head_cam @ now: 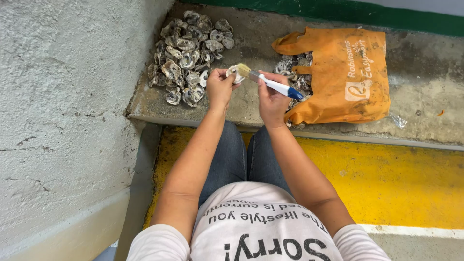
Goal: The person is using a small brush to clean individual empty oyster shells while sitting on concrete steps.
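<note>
Gripping shell (235,73), left hand (220,88) | right hand (271,99) clasps brush (270,83) | shell pile (188,53), orange bag (345,72) flank

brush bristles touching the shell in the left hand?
Touching. Head view: the paintbrush bristles lie right against the shell held in the left hand, no gap visible.

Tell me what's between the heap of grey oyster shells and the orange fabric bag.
In the head view, the left hand holding a single shell and the right hand holding a white-handled paintbrush sit between the heap of grey oyster shells and the orange fabric bag, above the concrete ledge.
</note>
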